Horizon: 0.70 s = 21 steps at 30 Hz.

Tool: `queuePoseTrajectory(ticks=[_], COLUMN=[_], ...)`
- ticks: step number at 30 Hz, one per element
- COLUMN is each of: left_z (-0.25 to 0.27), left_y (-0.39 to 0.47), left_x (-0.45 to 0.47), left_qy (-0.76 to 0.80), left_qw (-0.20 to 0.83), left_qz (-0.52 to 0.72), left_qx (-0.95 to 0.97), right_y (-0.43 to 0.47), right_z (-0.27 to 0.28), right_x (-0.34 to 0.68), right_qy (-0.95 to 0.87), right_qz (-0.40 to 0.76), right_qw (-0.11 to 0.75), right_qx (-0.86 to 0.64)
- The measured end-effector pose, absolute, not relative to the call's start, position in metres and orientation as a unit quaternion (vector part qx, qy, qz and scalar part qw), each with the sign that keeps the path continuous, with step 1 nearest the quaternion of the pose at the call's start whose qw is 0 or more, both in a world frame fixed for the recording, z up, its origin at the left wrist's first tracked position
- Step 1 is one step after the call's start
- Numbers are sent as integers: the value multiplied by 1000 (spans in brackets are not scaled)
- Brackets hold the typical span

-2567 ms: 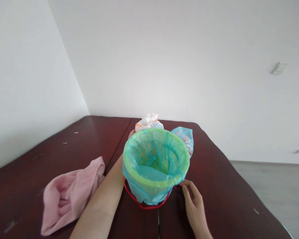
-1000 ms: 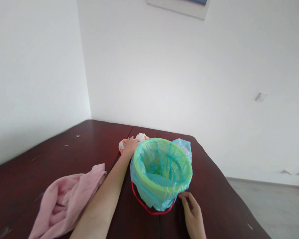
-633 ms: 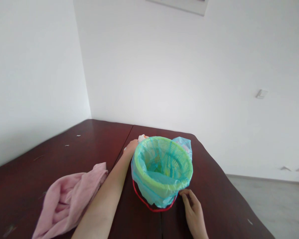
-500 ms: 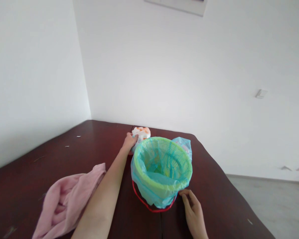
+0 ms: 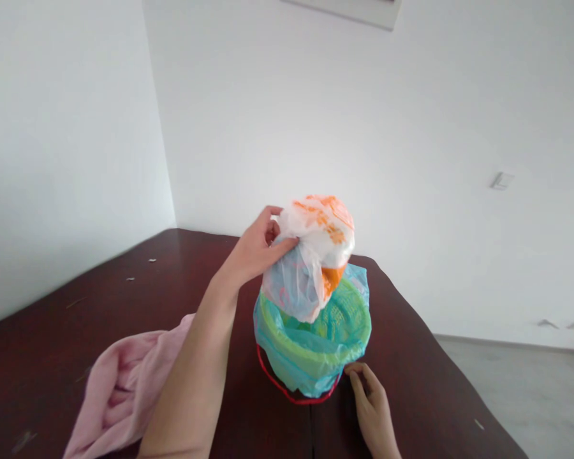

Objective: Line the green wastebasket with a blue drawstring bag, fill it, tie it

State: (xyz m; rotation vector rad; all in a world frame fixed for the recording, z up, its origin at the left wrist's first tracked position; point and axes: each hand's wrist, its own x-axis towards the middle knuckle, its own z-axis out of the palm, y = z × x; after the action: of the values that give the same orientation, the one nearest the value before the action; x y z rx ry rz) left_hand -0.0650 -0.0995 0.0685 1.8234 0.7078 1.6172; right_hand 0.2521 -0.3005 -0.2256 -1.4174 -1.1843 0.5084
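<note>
My left hand [image 5: 263, 245] grips a bunched white plastic bag [image 5: 323, 236] with orange print. It hangs tilted over the mouth of a green basket [image 5: 296, 347], and a bluish part of it shows below my thumb. Translucent turquoise plastic lines the basket and folds down over its rim. A red handle [image 5: 306, 401] hangs low around the near side. At the basket's lower right, my right hand [image 5: 373, 408] has its fingers curled, with the fingertips at the liner's edge near the handle. What exactly they pinch is hard to see.
A crumpled pink cloth [image 5: 124, 389] lies on the dark red table [image 5: 186, 261] beside my left forearm. Behind the basket sits a blue plastic bag [image 5: 358, 277], partly hidden. Small scraps [image 5: 152, 260] dot the left side. White walls stand behind and to the left.
My left hand has lifted the white and orange bag from the table behind the basket and brought it right, over the basket's opening. The right hand stays by the basket.
</note>
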Motion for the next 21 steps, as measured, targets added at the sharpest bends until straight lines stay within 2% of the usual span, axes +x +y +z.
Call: queuePoseTrajectory(ticks=[3,5,12,16,18,21], left_z=[70,70,65,56,55,60], left_y=[-115,-119,-114,-114,-119,-134], left_x=[-56,-51,-37,-45,-52,-59], left_qy=[231,202,223,301,359,367], left_qw=[306,312,235,211,182,164], left_qz=[418,335,230,76,61,151], left_qx=[824,866,918,927,913,903], right_y=[-300,-300,-298,-298,-298,-297], right_z=[-226,-226,-227,-231,-233,-236], right_x=[252,251,250,253,254,256], right_qy=[-507,-507,-504,-504,-504,-507], right_qz=[220,219,227,225,223,226], right_qw=[570,567,575,572,570,570], right_qx=[-608,-611,-603,-608,-610,-606])
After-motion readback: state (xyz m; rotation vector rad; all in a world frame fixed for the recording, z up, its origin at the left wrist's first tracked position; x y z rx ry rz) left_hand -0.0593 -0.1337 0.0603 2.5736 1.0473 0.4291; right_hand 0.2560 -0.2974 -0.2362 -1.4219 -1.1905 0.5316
